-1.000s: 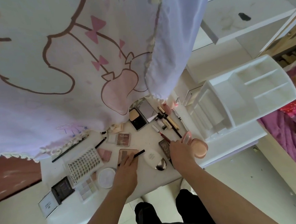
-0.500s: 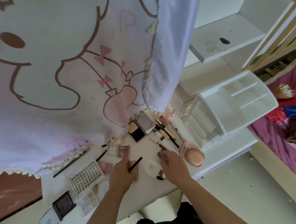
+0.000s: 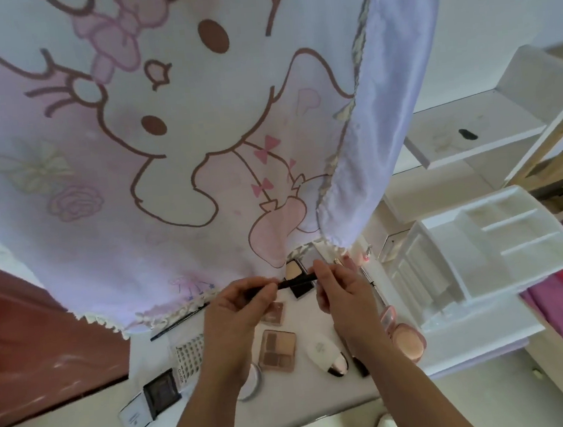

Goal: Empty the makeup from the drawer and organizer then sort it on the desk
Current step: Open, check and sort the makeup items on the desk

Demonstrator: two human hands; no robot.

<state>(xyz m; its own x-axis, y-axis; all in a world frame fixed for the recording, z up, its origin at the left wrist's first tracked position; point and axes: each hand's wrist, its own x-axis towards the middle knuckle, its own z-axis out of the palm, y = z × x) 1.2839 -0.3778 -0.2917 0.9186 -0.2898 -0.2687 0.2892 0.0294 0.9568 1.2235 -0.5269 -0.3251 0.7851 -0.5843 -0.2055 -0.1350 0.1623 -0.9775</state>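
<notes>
Big purple bunny curtain (image 3: 161,121) across the top, hanging down to a white desk (image 3: 325,402) low in the middle. Lower left on the desk: a small black box (image 3: 161,392), then a lash card (image 3: 187,356). Mid-frame, left hand (image 3: 237,307) with curled fingers, pinching one end of a thin black makeup pencil (image 3: 297,282). Next to it, right hand (image 3: 340,290) pinching the other end, lifted above the desk, nearly flat. Below the hands, a brown eyeshadow palette (image 3: 277,349) and a white bottle (image 3: 322,352). Further right, a round pink powder case (image 3: 407,342), lid open. At the right edge, a white organizer (image 3: 483,255) with several little slots.
</notes>
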